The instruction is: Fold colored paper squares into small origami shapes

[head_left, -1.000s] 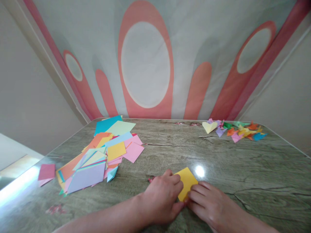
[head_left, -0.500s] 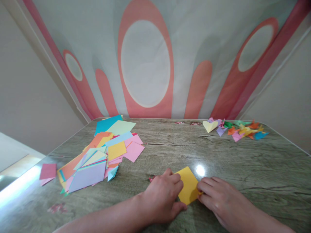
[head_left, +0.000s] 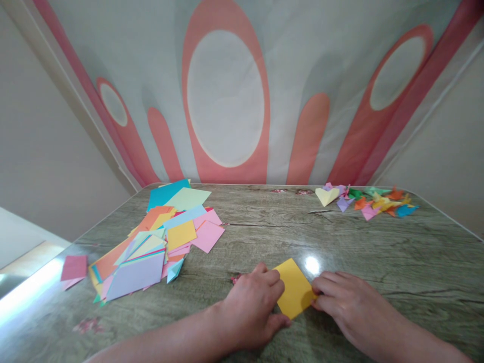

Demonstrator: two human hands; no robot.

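Observation:
A yellow square of paper [head_left: 294, 288] lies on the wood-patterned table [head_left: 260, 237], turned so that one corner points away from me. My left hand [head_left: 257, 305] has curled fingers over its left edge, the thumb near the bottom corner. At the paper's right corner, my right hand [head_left: 336, 300] pinches the edge between thumb and fingers. What the fingertips cover is hidden.
Many coloured paper sheets [head_left: 138, 275] are spread over the left side, with a pink piece [head_left: 74, 267] near the left edge. Small folded paper shapes [head_left: 381, 203] and a cream paper heart [head_left: 327, 196] lie at the back right.
My right hand has shifted slightly to the right and up, with its fingertips now at the paper's outer right corner. My left hand has hardly moved.

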